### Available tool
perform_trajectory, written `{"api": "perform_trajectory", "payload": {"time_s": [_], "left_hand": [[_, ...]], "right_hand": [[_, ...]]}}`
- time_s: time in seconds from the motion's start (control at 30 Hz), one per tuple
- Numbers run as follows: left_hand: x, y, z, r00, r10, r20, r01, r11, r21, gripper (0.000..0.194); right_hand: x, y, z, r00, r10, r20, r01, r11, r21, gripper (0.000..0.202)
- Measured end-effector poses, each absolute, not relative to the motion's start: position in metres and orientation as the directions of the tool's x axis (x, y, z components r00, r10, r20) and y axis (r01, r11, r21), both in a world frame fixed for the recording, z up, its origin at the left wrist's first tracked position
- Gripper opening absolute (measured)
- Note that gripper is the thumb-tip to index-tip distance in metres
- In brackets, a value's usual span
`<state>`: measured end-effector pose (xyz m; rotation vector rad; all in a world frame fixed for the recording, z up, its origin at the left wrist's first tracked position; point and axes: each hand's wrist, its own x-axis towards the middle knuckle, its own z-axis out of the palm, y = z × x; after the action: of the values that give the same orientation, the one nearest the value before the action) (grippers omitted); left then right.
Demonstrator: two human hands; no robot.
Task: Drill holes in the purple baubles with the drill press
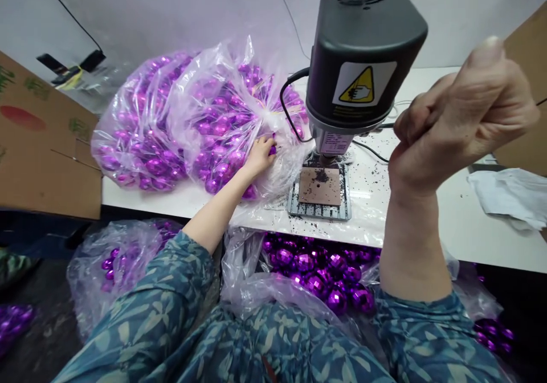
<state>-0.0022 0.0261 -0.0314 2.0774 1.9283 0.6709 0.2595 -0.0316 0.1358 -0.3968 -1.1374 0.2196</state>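
My left hand reaches to the gathered mouth of a clear plastic bag full of shiny purple balls. Its fingers are curled, with a bit of a purple ball showing between them. My right hand is raised in a fist beside the black head of a bench drill press; what the fist holds, if anything, is hidden. Under the press head, a brown square block with a small dark hole lies on the slotted metal base. Dark shavings are scattered on and around it.
An open bag of faceted purple balls sits below the table edge at my lap. Another full bag stands at left on the white table. Cardboard boxes flank both sides. White cloth or paper lies at right.
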Motion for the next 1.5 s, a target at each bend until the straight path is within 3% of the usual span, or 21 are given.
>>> {"api": "perform_trajectory", "payload": {"time_s": [0.1,0.17,0.27,0.37,0.57,0.73,0.9,1.0,1.17,1.37,1.5], "left_hand": [[0.000,0.003,-0.024,-0.015,0.953,0.304,0.572,-0.241,0.784,0.027],[0.003,-0.016,-0.020,-0.051,0.952,0.303,0.299,-0.275,0.914,0.034],[0.013,-0.039,-0.016,-0.040,0.976,0.215,-0.004,-0.215,0.977,0.043],[0.026,-0.053,-0.020,0.033,0.995,0.094,-0.131,-0.089,0.987,0.047],[0.057,-0.063,-0.043,0.183,0.979,0.092,-0.067,-0.081,0.994,0.065],[0.072,-0.056,-0.058,0.149,0.983,0.109,0.020,-0.113,0.993,0.060],[0.082,-0.052,-0.055,0.158,0.976,0.151,0.186,-0.179,0.966,0.055],[0.089,-0.055,-0.050,0.188,0.957,0.222,0.304,-0.272,0.913,0.051],[0.104,-0.059,-0.052,0.032,0.961,0.273,0.435,-0.260,0.862,0.056],[0.113,-0.056,-0.057,0.111,0.928,0.357,0.405,-0.370,0.836,0.048],[0.115,-0.054,-0.063,0.111,0.953,0.282,0.308,-0.303,0.902,0.053]], "right_hand": [[0.258,-0.033,0.136,0.398,0.391,0.830,0.041,0.896,-0.442,0.045],[0.255,-0.033,0.137,0.423,0.350,0.836,0.016,0.920,-0.393,0.046],[0.253,-0.033,0.137,0.456,0.324,0.829,-0.002,0.932,-0.362,0.048],[0.252,-0.032,0.137,0.464,0.343,0.817,0.008,0.920,-0.391,0.048],[0.252,-0.028,0.137,0.480,0.312,0.820,-0.018,0.938,-0.346,0.052],[0.251,-0.029,0.138,0.475,0.320,0.819,0.034,0.924,-0.381,0.055],[0.249,-0.033,0.139,0.468,0.329,0.820,0.212,0.859,-0.466,0.063],[0.248,-0.034,0.140,0.470,0.324,0.821,0.196,0.869,-0.455,0.062],[0.247,-0.035,0.140,0.466,0.329,0.821,0.099,0.903,-0.417,0.059],[0.247,-0.034,0.139,0.467,0.344,0.815,0.122,0.888,-0.444,0.060],[0.247,-0.036,0.140,0.467,0.323,0.823,0.099,0.906,-0.412,0.059]]}}
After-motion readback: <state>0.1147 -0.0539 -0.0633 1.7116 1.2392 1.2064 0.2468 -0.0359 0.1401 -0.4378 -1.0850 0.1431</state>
